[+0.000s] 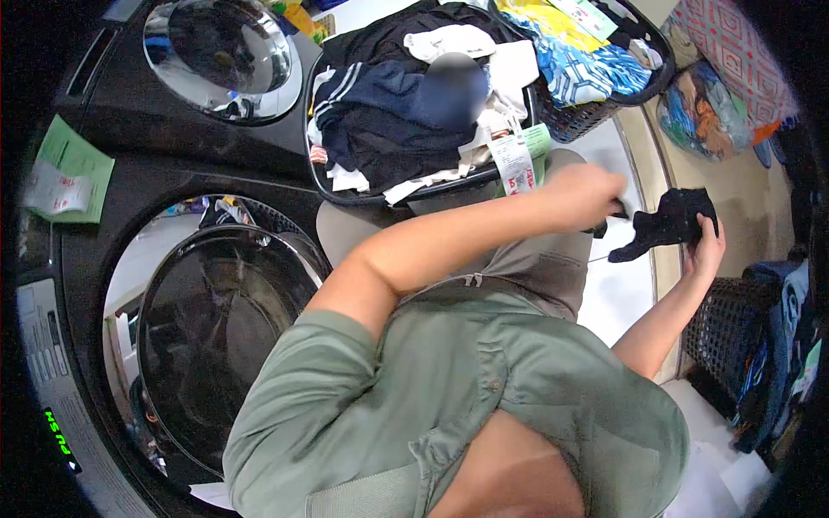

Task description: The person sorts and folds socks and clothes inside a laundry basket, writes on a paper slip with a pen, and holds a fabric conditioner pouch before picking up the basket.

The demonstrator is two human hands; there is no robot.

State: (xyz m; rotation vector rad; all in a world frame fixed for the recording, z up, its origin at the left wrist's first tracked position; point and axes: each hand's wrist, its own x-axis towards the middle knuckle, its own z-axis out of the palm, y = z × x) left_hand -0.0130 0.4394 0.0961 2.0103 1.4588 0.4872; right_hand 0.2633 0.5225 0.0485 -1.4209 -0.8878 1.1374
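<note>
My right hand [706, 249] holds up a small black cloth garment [669, 226] at the right, its fingers closed on the lower edge. The cloth is crumpled, so whether it is a sock cannot be told. My left hand [585, 195] reaches across to the right above my knee and is curled closed, slightly blurred. Bits of black cloth show beside and below it, but what it grips is hidden. Close by stands a dark laundry basket [345, 200] heaped with clothes, among them a navy striped garment [367, 99]. A paper tag [515, 164] hangs on its front rim.
Two black front-loading machines stand at the left, one with its round door [229, 345] swung open. A second basket [570, 121] of clothes is at the top right, near a clear bag of clothes [704, 116]. Another basket [721, 332] with dark clothes stands at the lower right.
</note>
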